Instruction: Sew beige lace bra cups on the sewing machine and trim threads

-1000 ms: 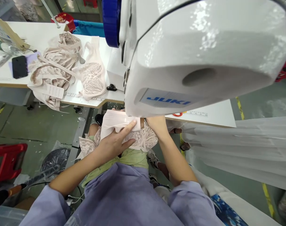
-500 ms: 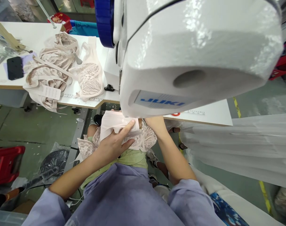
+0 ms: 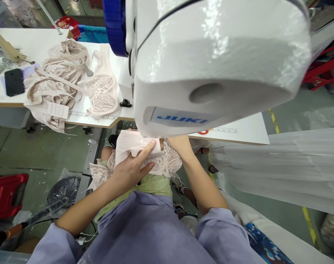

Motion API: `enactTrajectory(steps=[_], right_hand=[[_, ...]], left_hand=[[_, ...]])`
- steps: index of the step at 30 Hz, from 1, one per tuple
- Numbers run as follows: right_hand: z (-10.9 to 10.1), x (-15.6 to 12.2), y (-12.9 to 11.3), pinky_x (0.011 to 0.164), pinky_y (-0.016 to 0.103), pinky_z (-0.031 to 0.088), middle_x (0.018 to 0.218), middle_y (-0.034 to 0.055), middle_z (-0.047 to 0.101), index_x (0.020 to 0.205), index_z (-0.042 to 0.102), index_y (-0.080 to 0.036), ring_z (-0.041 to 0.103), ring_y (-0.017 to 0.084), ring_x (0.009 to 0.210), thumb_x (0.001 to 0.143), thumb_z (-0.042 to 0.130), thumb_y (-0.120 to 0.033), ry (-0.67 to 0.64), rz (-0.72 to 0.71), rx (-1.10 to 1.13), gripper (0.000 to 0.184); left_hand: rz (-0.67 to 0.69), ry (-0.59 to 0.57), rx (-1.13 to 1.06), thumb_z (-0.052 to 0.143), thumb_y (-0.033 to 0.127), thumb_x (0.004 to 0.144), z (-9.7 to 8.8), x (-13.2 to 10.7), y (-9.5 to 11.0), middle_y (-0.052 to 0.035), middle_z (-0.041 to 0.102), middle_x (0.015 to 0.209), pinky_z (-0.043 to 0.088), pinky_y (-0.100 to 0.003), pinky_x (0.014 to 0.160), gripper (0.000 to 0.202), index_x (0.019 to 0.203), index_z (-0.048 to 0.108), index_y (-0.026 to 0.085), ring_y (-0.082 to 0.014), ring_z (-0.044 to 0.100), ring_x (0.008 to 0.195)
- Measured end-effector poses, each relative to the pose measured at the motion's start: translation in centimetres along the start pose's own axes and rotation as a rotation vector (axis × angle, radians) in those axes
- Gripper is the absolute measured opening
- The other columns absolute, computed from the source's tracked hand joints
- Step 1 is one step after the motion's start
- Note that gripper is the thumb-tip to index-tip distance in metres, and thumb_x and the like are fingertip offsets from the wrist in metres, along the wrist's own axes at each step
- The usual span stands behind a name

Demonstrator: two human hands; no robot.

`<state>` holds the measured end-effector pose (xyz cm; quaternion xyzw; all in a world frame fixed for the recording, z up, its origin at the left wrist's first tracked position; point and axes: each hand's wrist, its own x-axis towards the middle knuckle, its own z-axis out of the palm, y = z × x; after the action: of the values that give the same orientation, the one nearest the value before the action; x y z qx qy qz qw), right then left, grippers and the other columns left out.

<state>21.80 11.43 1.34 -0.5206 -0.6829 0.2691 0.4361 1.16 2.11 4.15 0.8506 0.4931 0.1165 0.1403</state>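
Observation:
A pale pink lace bra (image 3: 168, 163) lies over my lap under the front of a white sewing machine (image 3: 222, 62). My left hand (image 3: 132, 167) rests on its smooth panel, index finger stretched out and thumb apart, pointing to the machine's underside. Some of the left fingers are hidden by the fabric. At the bra's right edge is my right hand (image 3: 179, 145), its fingers hidden beneath the machine head, so their grip does not show. The needle area is also out of sight.
More beige lace bras (image 3: 57, 82) are heaped on the white table (image 3: 246, 128) at left, beside a black phone (image 3: 14, 82). An orange-red ring (image 3: 203, 132) lies at the table's front edge. White cloth (image 3: 279, 165) hangs at right; a red stool (image 3: 9, 196) stands at left.
The view has shifted slightly, so the machine appears a little further left. Both hands and the bra stay nearly in place.

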Motion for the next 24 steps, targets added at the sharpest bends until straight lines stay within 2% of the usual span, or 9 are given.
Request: enactTrajectory(steps=[3,6,9,11,16,24], right_hand=[[0.1,0.0,-0.7,0.084,0.039,0.054,0.097,0.0101,0.068,0.089,0.066,-0.020,0.062,0.026,0.096,0.092,0.054,-0.042,0.045,0.037,0.069,0.025],[0.2,-0.2,-1.3,0.079,0.036,0.053,0.097,0.0079,0.066,0.094,0.068,-0.021,0.060,0.022,0.087,0.093,0.055,-0.046,0.081,0.069,0.114,0.028],[0.3,-0.6,-1.4,0.079,0.035,0.053,0.106,0.0083,0.066,0.094,0.067,-0.020,0.059,0.019,0.086,0.092,0.058,-0.044,0.169,0.094,0.190,0.026],[0.2,-1.0,-1.4,0.081,0.034,0.053,0.111,0.0087,0.065,0.095,0.066,-0.020,0.060,0.019,0.087,0.092,0.060,-0.041,0.211,0.110,0.256,0.023],[0.0,-2.2,-1.1,0.082,0.034,0.052,0.107,0.0073,0.064,0.097,0.064,-0.022,0.060,0.017,0.086,0.092,0.061,-0.040,0.233,0.183,0.338,0.020],[0.8,-4.4,0.0,0.080,0.032,0.051,0.098,0.0041,0.062,0.098,0.062,-0.023,0.057,0.017,0.084,0.091,0.063,-0.048,0.239,0.284,0.457,0.026]], left_hand=[[0.009,0.072,0.023,0.053,0.044,0.100,0.5,-0.4,-0.3,-0.0068,0.075,0.103,0.049,-0.026,0.059,0.071,0.161,0.022,0.026,-0.0180,0.065,0.066],[-0.053,0.193,0.097,0.055,0.053,0.097,1.3,-0.9,-0.5,-0.0169,0.072,0.115,0.048,-0.029,0.058,0.088,0.162,0.009,0.015,-0.0188,0.064,0.061],[-0.039,0.203,0.145,0.056,0.057,0.095,1.7,-1.2,-0.4,-0.0239,0.070,0.120,0.045,-0.030,0.053,0.098,0.161,0.003,0.008,-0.0177,0.062,0.055],[-0.021,0.187,0.152,0.055,0.057,0.095,1.7,-1.1,-0.3,-0.0221,0.073,0.112,0.043,-0.029,0.050,0.097,0.161,0.002,0.008,-0.0166,0.060,0.051],[-0.012,0.173,0.127,0.055,0.055,0.096,1.5,-1.1,-0.3,-0.0093,0.074,0.080,0.038,-0.026,0.047,0.096,0.161,0.004,0.006,-0.0155,0.056,0.045],[0.029,0.149,0.169,0.049,0.057,0.098,1.4,-1.0,0.3,-0.0166,0.076,0.094,0.040,-0.027,0.045,0.093,0.160,0.003,0.006,-0.0166,0.060,0.048]])
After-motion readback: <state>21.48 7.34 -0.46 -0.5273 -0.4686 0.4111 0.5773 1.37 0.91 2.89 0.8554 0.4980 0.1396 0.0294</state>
